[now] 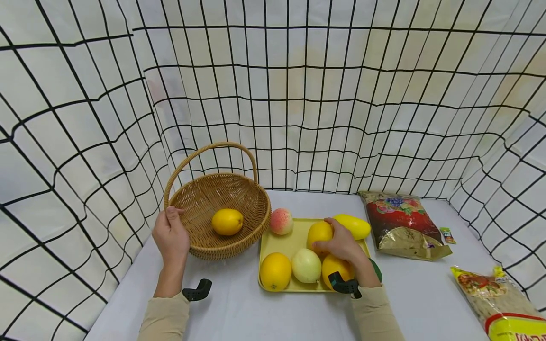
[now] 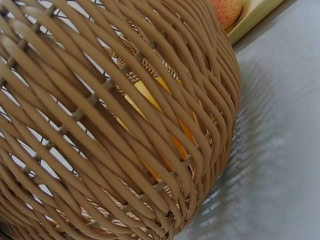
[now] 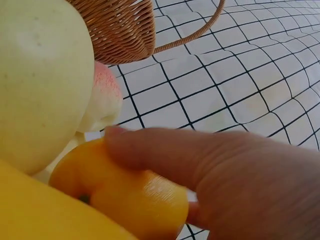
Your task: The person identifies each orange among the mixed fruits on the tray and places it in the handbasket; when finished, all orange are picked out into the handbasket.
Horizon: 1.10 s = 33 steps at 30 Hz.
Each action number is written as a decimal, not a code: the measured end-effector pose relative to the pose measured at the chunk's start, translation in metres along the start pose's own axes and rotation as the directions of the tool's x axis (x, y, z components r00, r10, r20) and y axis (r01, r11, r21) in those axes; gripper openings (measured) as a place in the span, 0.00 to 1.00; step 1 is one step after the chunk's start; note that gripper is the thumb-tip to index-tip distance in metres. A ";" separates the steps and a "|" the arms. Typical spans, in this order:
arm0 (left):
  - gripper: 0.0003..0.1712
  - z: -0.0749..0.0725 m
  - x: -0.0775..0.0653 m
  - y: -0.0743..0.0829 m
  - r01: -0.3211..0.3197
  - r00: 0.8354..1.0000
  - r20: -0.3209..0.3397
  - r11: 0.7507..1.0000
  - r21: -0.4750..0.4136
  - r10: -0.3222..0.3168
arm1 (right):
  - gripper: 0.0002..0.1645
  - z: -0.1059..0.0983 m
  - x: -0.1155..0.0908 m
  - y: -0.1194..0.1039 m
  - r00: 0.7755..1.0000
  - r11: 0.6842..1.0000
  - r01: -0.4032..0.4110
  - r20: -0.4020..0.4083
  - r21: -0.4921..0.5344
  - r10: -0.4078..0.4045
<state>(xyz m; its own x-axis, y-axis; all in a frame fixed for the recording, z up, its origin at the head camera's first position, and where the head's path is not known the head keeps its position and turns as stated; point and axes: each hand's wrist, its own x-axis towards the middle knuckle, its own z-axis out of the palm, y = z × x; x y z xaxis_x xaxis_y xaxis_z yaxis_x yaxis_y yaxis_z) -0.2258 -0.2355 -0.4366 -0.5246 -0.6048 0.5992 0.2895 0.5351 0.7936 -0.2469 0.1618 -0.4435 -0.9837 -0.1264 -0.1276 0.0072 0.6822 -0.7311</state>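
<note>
On the left of the head view, my left hand (image 1: 171, 232) grips the rim of a wicker basket (image 1: 219, 248) near the foot of its handle, thumb on the inside. The basket tips toward me, with an oval yellow-orange fruit (image 1: 227, 222) inside. My right hand (image 1: 341, 242) holds an orange (image 1: 319, 235) over the yellow tray (image 1: 298, 287), thumb across it in the right wrist view. Around it on the tray are two more oranges (image 1: 276, 271), a pale green round fruit (image 1: 306, 265) and a long yellow fruit (image 1: 353, 227). A peach (image 1: 281, 221) sits at the tray's back left corner.
A dark green thing (image 1: 376, 270) shows partly behind my right wrist. Right of the tray lies a red and gold bag (image 1: 403, 225), with a small packet (image 1: 448, 235) beside it. Another food bag (image 1: 503, 303) lies at the front right. Grid-patterned cloth walls (image 1: 294, 113) enclose the table.
</note>
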 end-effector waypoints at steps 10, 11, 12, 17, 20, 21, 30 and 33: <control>0.28 0.001 0.001 0.000 0.007 1.000 0.007 1.000 -0.007 -0.007 | 0.51 -0.010 -0.007 -0.013 0.990 0.997 0.056 -0.129 0.048 -0.050; 0.27 0.001 0.001 0.000 0.010 1.000 0.008 1.000 -0.006 -0.010 | 0.51 -0.011 -0.007 -0.015 0.990 0.996 0.055 -0.134 0.066 -0.045; 0.27 0.001 0.001 0.000 0.013 1.000 0.009 1.000 -0.006 -0.013 | 0.51 -0.012 -0.008 -0.017 0.990 0.995 0.055 -0.135 0.080 -0.044; 0.26 0.001 0.000 0.003 0.021 1.000 0.012 1.000 -0.007 -0.021 | 0.52 -0.016 -0.014 -0.025 0.992 0.985 0.066 -0.115 0.158 -0.048; 0.26 0.001 0.000 0.003 0.012 1.000 0.008 1.000 -0.008 -0.012 | 0.52 -0.016 -0.015 -0.030 0.992 0.968 0.096 -0.107 0.233 -0.073; 0.26 0.001 0.000 0.003 0.009 1.000 0.007 1.000 -0.007 -0.009 | 0.52 -0.015 -0.016 -0.031 0.990 0.960 0.112 -0.108 0.258 -0.087; 0.27 0.001 0.000 0.001 0.007 1.000 0.005 1.000 -0.010 -0.006 | 0.48 -0.001 -0.018 -0.047 0.967 0.885 0.247 -0.160 0.394 -0.198; 0.26 0.001 0.000 0.001 0.012 1.000 0.005 1.000 -0.010 -0.012 | 0.46 0.008 -0.020 -0.055 0.964 0.867 0.263 -0.161 0.424 -0.214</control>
<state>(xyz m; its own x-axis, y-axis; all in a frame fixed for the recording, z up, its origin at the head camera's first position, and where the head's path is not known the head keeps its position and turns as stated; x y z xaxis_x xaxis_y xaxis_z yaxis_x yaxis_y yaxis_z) -0.2264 -0.2344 -0.4361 -0.5324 -0.6082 0.5888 0.2909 0.5217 0.8020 -0.2258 0.1211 -0.4057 -0.9782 -0.1521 0.1411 -0.1765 0.2526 -0.9513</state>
